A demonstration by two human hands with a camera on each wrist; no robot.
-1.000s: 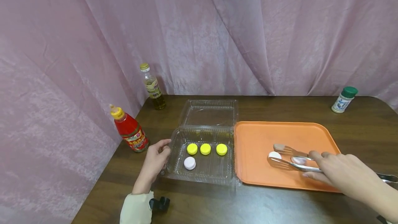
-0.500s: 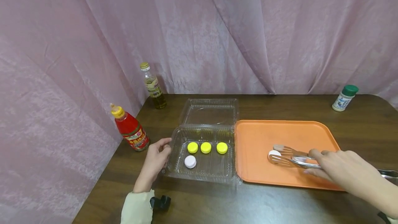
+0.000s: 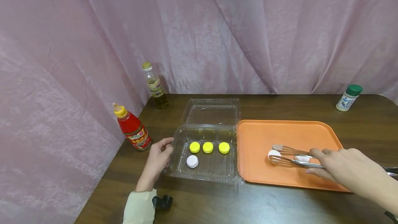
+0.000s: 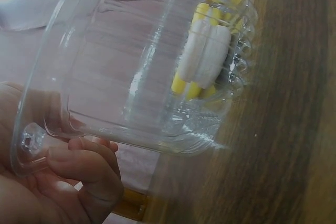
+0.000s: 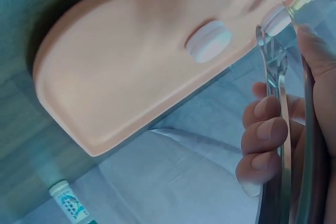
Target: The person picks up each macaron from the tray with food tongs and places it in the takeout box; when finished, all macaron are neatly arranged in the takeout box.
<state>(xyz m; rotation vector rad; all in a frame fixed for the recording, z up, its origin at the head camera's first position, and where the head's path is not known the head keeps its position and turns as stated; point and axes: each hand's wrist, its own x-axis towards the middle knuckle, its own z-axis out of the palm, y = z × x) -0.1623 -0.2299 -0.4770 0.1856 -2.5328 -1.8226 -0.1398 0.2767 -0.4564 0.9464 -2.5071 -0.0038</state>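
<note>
My right hand (image 3: 348, 168) grips metal tongs (image 3: 306, 164) over the orange tray (image 3: 283, 130). Between the slotted tong tips sits a white macaron (image 3: 273, 153) on the tray. Another white macaron (image 3: 302, 158) lies farther back between the tong arms, partly covered by them; it stands apart from the tongs in the right wrist view (image 5: 210, 41). At the left side of the hinged clear plastic container (image 3: 205, 175), my left hand (image 3: 158, 158) pinches its rim. Inside are a pale macaron (image 3: 192, 161) and three yellow macarons (image 3: 208, 147) in a row behind it.
The container's lid (image 3: 214, 113) lies folded back behind it, and the tray adjoins its right side. A red sauce bottle (image 3: 135, 130) and an oil bottle (image 3: 157, 91) stand left; a green-capped shaker (image 3: 349, 98) stands back right. A pink curtain (image 3: 199, 37) hangs behind the table.
The tong tips have drawn slightly closer together around the white macaron. The left hand keeps its place on the container; the head view has shifted slightly.
</note>
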